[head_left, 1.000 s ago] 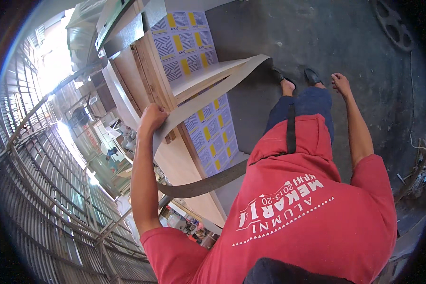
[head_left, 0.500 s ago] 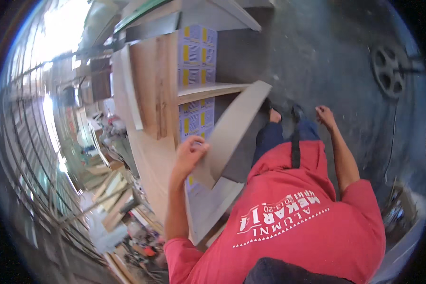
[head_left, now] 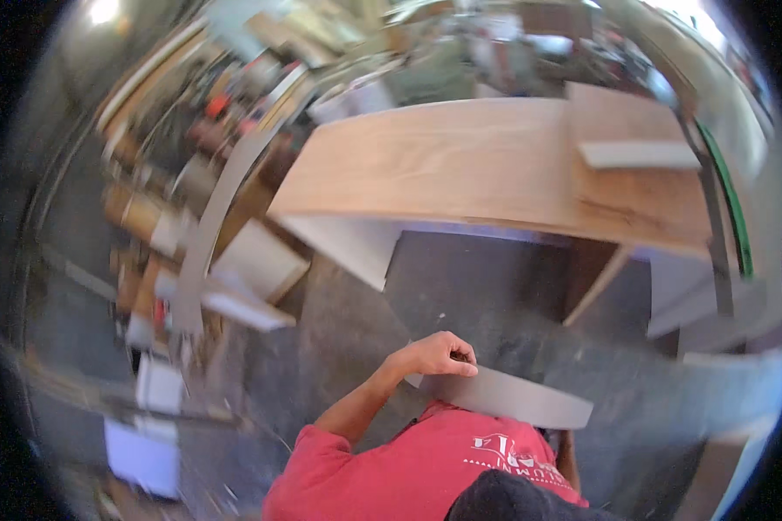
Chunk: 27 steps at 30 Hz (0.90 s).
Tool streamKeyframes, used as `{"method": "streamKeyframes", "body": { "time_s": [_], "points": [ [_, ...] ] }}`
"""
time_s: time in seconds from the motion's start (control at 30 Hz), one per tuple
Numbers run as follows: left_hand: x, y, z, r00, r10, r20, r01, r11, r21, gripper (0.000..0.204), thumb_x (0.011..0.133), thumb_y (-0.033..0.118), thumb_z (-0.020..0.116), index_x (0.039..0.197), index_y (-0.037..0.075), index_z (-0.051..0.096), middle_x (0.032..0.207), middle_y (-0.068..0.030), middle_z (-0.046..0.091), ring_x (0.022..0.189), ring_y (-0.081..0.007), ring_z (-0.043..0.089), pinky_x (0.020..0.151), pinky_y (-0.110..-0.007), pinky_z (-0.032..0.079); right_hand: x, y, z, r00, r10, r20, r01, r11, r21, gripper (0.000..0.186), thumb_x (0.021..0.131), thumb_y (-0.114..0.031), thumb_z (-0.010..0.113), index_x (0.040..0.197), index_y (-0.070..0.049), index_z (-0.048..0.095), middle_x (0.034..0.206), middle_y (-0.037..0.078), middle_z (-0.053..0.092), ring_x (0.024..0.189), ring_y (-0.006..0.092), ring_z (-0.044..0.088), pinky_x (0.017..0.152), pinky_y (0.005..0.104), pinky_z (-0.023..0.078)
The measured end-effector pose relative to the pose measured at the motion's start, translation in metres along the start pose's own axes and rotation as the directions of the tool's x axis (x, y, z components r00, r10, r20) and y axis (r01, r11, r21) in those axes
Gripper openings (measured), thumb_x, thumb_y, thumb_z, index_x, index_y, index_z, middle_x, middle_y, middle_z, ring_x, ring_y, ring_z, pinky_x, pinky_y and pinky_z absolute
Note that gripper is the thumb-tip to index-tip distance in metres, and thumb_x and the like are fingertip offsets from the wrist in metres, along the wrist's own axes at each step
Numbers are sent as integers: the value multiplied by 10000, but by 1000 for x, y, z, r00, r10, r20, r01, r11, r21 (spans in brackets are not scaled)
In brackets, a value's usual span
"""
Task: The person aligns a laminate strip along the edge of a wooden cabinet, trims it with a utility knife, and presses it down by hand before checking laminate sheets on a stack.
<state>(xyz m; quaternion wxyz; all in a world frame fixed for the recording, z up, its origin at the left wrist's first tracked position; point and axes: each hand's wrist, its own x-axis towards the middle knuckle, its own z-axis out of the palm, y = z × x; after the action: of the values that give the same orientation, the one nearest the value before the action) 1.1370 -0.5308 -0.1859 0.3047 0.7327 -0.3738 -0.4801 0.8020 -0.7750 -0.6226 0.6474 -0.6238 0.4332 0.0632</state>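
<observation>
While the left hand [head_left: 434,354] pinches the strip [head_left: 513,395], support the span right of its fingers [head_left: 462,369]; the right hand's state is hidden.

A wooden cabinet [head_left: 434,161] with a plain, pale brown top stands on the dark floor [head_left: 321,347] of a cluttered workshop. A short whitish strip [head_left: 641,155] rests near the top's right edge, and a narrow green length [head_left: 728,195] runs just beyond that edge. Off the near left corner sits a white board [head_left: 261,260]; a pale lavender panel [head_left: 143,458] lies farther out to the near left. Past the far left corner, an orange-red object [head_left: 217,106] brightens a heap blurred beyond telling.
</observation>
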Motion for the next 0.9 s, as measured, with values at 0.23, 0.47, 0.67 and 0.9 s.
{"method": "streamKeyframes", "body": {
  "time_s": [0.23,0.47,0.67,0.9],
  "points": [
    [-159,-106,68,930,-195,-312,72,929,-363,355,864,371,718,971,32,732,838,-16,712,798,-94,607,750,-295,490,6,-71,56,958,53,280,54,931,-360,301,951,-273,525,1105,-23,594,901,91,637,742,201,608,637,353,491],
    [-321,-188,177,561,-437,-703,-31,838,-545,367,872,385,708,968,31,737,860,-76,732,791,-160,652,751,-328,502,-32,-112,208,833,101,545,292,755,-587,343,946,-283,538,1166,-23,579,981,106,641,823,211,622,705,358,502],
    [-394,-202,258,83,-550,-831,-100,825,-556,414,885,423,660,989,27,720,904,-176,713,812,-274,688,750,-375,510,-71,-136,381,519,216,827,660,514,-548,386,943,-291,548,1218,-22,567,1049,118,643,893,220,634,763,362,511],
    [-423,-177,352,-397,-607,-688,-151,783,-603,384,928,373,626,984,1,701,904,-186,703,842,-277,686,777,-372,506,-176,-135,561,-143,324,935,969,239,65,441,938,-302,561,1279,-22,553,1128,133,647,974,231,648,831,367,522]
  ]
}}
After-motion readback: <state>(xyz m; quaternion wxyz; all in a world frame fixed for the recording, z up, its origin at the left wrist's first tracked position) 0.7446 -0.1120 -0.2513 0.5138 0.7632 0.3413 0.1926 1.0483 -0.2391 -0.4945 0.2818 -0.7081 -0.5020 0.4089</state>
